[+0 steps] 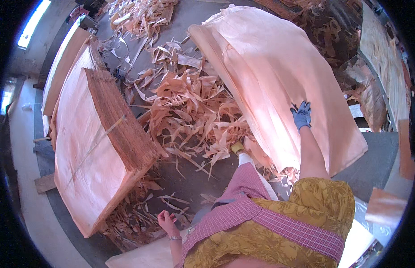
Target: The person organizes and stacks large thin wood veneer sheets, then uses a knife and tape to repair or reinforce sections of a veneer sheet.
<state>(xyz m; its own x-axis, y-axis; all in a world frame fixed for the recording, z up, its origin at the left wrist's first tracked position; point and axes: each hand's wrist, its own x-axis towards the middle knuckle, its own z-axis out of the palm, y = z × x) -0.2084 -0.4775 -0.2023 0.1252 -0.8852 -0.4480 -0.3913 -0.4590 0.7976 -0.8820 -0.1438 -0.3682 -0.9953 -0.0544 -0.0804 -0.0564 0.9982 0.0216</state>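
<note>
My right hand [301, 115], in a blue-grey glove with dark fingertips, lies on a tall stack of pale wood veneer sheets [270, 58]. Its fingers are spread over the top sheet and grip nothing. The sheet ripples and curves down toward me. My left hand [166, 222] is bare, with a metal band at the wrist. It hangs low at my side, fingers loosely bent and a little apart, with nothing seen in it. Below it lies a pale sheet [140, 257], partly hidden by my body.
Another thick veneer stack [86, 147] stands at the left, a thin strip across it. Torn veneer scraps [189, 107] cover the floor between the stacks, with another heap [140, 18] farther off. My shoe [237, 147] is among the scraps. More sheets [382, 58] stand at the far right.
</note>
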